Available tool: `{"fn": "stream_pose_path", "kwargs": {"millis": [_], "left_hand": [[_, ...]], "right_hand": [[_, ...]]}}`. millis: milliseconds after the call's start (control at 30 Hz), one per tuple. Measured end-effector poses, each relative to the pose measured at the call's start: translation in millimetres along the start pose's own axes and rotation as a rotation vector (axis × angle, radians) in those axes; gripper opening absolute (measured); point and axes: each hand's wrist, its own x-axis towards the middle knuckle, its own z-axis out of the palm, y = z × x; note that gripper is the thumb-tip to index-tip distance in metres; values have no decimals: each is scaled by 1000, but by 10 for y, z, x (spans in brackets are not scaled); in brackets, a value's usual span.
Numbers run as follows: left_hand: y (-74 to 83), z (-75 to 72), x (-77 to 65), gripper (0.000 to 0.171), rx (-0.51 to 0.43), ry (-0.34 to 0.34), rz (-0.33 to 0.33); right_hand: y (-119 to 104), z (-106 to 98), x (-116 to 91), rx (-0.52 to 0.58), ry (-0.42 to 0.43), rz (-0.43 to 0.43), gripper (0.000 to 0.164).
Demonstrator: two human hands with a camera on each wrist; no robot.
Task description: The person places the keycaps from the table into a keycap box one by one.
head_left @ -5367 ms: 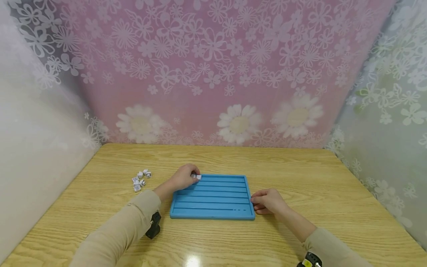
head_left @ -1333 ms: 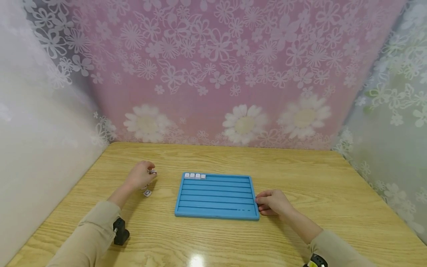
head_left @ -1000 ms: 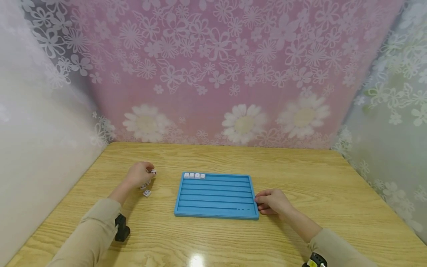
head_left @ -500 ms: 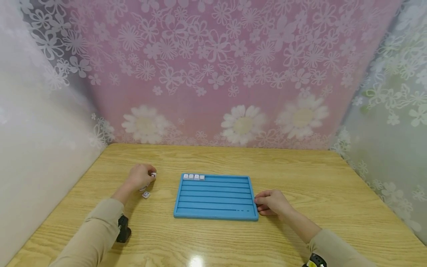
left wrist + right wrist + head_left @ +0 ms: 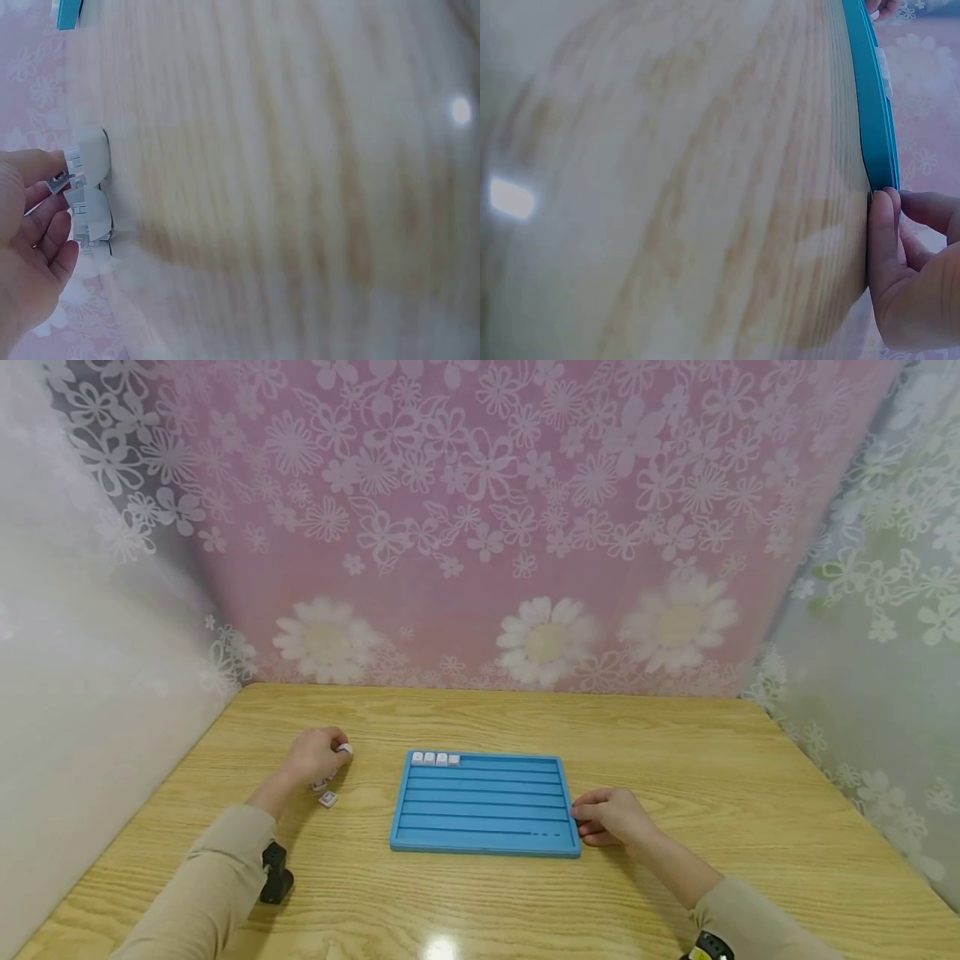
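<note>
My left hand (image 5: 313,755) pinches a white keycap (image 5: 345,748) between thumb and fingertips, just above the table. Loose keycaps (image 5: 91,154) lie beside those fingers in the left wrist view; in the head view one keycap (image 5: 327,799) sits below the hand and others are partly hidden by it. A blue ridged tray (image 5: 480,843) lies in the middle of the table. Several white keycaps (image 5: 436,760) stand in a row at its back left corner. With thumb and fingers, my right hand (image 5: 615,817) grips the tray's right edge.
The wooden table (image 5: 675,743) meets a pink flowered cloth (image 5: 450,568) at the back. Pale cloths hang on the left and right. A dark camera (image 5: 276,874) is strapped to the left wrist.
Since the oldest frame, my left hand has gone from the tray to the loose keycaps, and more keycaps show in the row. Lately the pinched keycap has turned. My right hand stays put.
</note>
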Motion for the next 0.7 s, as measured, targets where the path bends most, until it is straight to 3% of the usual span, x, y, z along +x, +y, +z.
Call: {"fn": "stream_pose_path", "kwargs": {"millis": [100, 367, 700], "left_hand": [[25, -33, -3, 24, -36, -7, -18], [110, -91, -15, 27, -122, 0, 6], [218, -78, -9, 31, -179, -61, 2]], "right_hand": [[-2, 0, -2, 1, -1, -4, 23], [5, -5, 11, 8, -7, -6, 24], [14, -5, 17, 9, 4, 3, 23]]}}
